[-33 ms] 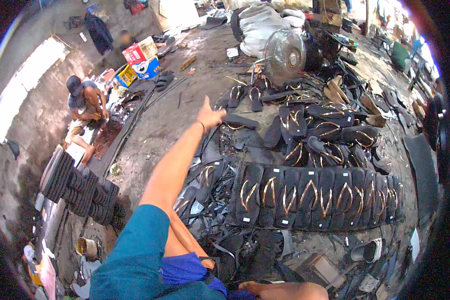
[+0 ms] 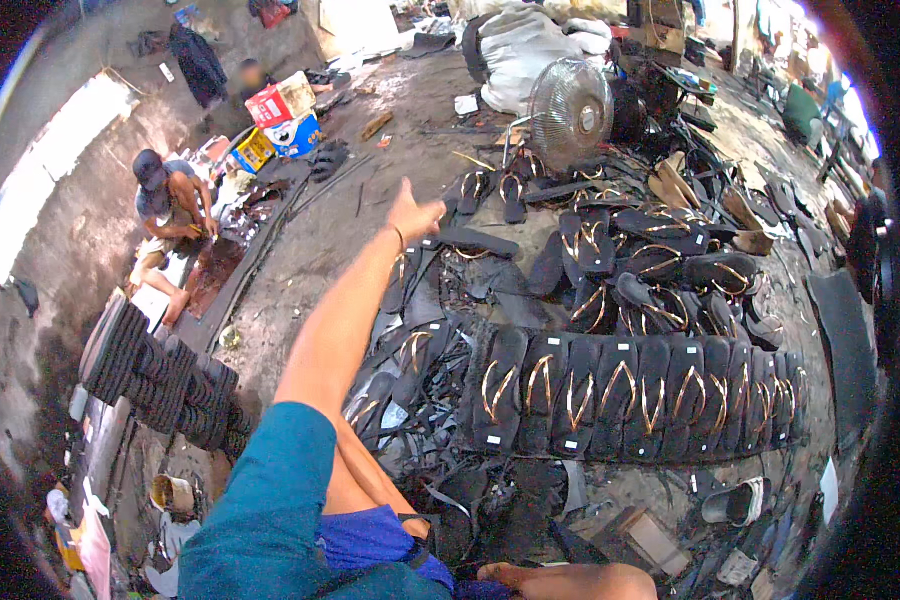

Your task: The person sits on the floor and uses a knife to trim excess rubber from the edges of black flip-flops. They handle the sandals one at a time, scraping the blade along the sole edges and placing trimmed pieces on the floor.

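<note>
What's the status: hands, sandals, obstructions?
Left hand outstretched, looks empty; right hand not visible. Gold-strapped sandals lined in a row. Loose sandals, dark scraps clutter nearby ground.

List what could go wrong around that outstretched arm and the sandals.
The left hand reaches out near the loose heap of sandals; a careless sweep might knock some askew.
That heap lies right beside the neat row of sandals, so a sliding piece could disturb it.
Dark scraps litter the floor near the person's legs and could catch a foot.
</note>
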A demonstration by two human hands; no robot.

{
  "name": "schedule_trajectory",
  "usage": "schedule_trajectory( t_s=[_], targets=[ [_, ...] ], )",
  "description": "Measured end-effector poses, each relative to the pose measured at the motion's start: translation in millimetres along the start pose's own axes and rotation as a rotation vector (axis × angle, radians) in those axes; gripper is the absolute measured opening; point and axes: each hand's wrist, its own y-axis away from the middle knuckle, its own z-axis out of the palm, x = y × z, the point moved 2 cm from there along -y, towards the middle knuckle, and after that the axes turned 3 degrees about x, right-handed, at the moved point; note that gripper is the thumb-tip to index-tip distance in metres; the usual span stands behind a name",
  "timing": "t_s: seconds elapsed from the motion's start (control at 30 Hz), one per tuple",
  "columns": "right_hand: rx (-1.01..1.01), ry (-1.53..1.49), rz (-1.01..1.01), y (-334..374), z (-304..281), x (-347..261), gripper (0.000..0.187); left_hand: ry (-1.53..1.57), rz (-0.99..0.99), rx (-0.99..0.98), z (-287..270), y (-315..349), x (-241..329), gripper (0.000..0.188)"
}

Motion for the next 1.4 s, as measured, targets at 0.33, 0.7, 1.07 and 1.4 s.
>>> schedule_trajectory(
  t_s=[0.33, 0.7, 1.07, 1.4],
  targets=[
    [0.061, 0.004, 0.056, -6.4, -10.4, -4.8, 0.043, -0.685, 0.250, -0.227, 20.7, 62.8, -39.2, 0.060],
    [0.222, -0.020, 0.139, -52.1, -42.9, 11.3, 0.041, 0.195, -0.298, -0.423, 142.5, 268.3, -195.5, 0.103],
    [0.230, -0.054, 0.148, -50.0, -48.3, 7.8, 0.040, 0.746, -0.849, -0.688, 128.8, 337.9, -167.5, 0.036],
    [0.306, -0.119, 0.180, -42.8, -60.3, 16.9, 0.038, 0.777, -0.752, -0.671, 172.7, 373.7, -146.9, 0.047]
  ],
)
